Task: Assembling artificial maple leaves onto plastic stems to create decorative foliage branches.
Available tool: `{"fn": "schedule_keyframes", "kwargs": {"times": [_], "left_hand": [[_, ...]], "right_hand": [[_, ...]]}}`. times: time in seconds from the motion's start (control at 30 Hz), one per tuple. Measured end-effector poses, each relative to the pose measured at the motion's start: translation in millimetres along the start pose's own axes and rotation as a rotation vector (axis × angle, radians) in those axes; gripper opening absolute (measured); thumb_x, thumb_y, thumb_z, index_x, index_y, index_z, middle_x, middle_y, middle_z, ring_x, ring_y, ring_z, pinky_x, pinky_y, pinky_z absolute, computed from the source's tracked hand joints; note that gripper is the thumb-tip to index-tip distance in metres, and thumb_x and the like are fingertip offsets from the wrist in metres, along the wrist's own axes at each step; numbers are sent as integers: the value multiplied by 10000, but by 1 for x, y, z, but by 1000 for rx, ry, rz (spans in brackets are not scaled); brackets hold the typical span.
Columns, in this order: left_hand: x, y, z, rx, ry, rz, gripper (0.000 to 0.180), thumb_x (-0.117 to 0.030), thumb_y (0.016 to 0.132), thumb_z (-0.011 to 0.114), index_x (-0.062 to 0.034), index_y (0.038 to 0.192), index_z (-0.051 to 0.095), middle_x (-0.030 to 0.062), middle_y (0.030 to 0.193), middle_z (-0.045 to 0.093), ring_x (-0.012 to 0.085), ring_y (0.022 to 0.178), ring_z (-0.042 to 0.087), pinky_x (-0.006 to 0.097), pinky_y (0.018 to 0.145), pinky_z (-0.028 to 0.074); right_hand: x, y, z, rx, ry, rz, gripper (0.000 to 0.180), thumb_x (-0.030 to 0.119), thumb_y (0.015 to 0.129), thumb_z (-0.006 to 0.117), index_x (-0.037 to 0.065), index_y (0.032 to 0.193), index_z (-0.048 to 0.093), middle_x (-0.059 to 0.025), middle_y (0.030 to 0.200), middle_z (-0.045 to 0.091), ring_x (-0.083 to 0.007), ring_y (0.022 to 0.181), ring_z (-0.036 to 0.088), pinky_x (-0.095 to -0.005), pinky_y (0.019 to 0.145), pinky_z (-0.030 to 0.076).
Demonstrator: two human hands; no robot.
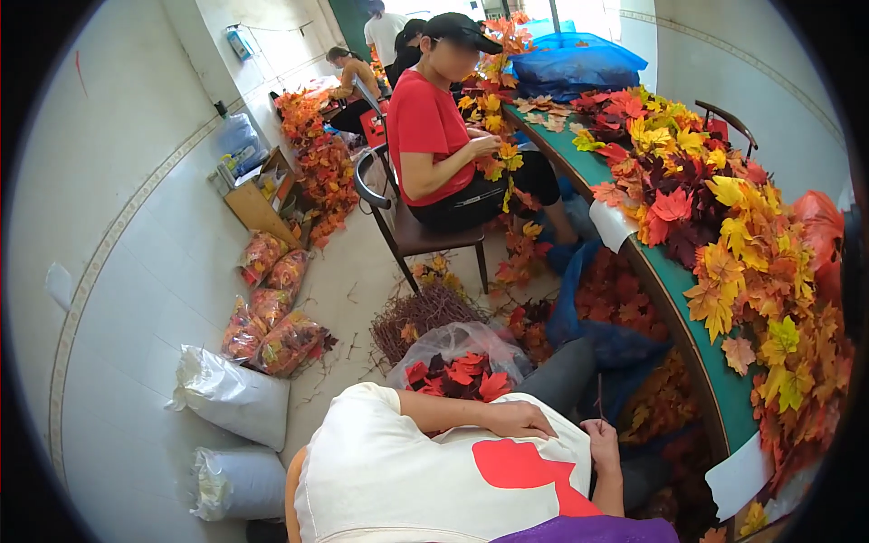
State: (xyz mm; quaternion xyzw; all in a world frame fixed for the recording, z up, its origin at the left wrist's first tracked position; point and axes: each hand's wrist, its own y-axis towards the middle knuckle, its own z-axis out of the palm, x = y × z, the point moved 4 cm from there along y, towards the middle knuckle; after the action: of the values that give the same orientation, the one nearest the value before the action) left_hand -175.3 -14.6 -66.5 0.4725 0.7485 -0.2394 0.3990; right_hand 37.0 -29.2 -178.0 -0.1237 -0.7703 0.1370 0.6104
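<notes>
My left hand lies across my lap against the pale shirt, its fingers stretched out loosely and nothing seen in them. My right hand is closed on a thin brown stem, which sticks up above the fingers beside my leg. Just beyond my left forearm stands a clear plastic bag holding red and dark artificial maple leaves. Behind it lies a heap of bare brown stems. To the right, a blue bag is partly hidden under the table's edge.
A long green table curves along the right, piled with yellow, orange and red artificial leaves. A person in red sits ahead on a brown chair. Packed leaf bags and white sacks line the left wall.
</notes>
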Motion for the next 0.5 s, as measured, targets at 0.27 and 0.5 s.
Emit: {"fn": "schedule_keyframes", "kwargs": {"times": [0.27, 0.5], "left_hand": [[-2, 2, -3, -60, 34, 20, 262, -230, 870, 526, -50, 1025, 638, 134, 937, 640, 286, 860, 589, 363, 754, 456], [-11, 12, -10, -9, 0, -162, 263, -231, 882, 521, -66, 1062, 620, 123, 958, 629, 271, 928, 577, 361, 804, 445]], "right_hand": [[2, 28, -12, 10, 439, 38, 160, 177, 862, 580, 44, 780, 617, 30, 644, 532, -68, 568, 468, -226, 521, 389], [29, 28, -27, -44, 583, 36, 149, 173, 865, 586, 55, 777, 608, 39, 609, 488, -60, 535, 437, -216, 510, 370]]}}
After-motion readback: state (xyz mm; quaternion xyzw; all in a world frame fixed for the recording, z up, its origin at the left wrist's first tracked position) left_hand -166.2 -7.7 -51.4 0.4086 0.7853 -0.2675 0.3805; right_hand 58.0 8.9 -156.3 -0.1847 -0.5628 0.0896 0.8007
